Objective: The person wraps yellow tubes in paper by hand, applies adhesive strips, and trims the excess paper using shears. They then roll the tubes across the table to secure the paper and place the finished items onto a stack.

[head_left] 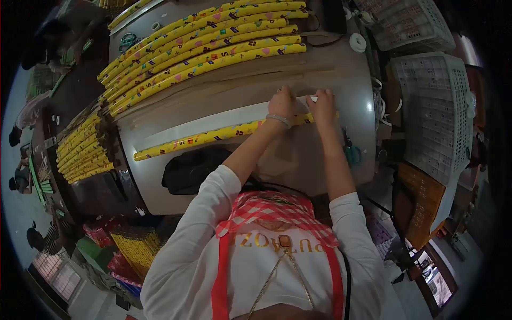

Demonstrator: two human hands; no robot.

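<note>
In front of me lies a roll of yellow printed wrapping paper (pixel 197 140), with a long strip of its white underside (pixel 213 120) turned out along the far side. My left hand (pixel 281 105) is closed at the white strip, fingers curled over its far edge near the right end. Just to the right, my right hand (pixel 322 109) bends over the roll's right end. Its thumb and fingers pinch a small bright white piece (pixel 313 98); whether this is tape or a paper corner I cannot tell.
Several finished yellow rolls (pixel 213 48) lie at the back of the table, with more stacked (pixel 85 149) at the left. Teal scissors (pixel 352 152) lie right of my arm, a black cloth (pixel 194 169) nearer me. White crates (pixel 434 106) stand at the right. Other people work at far left.
</note>
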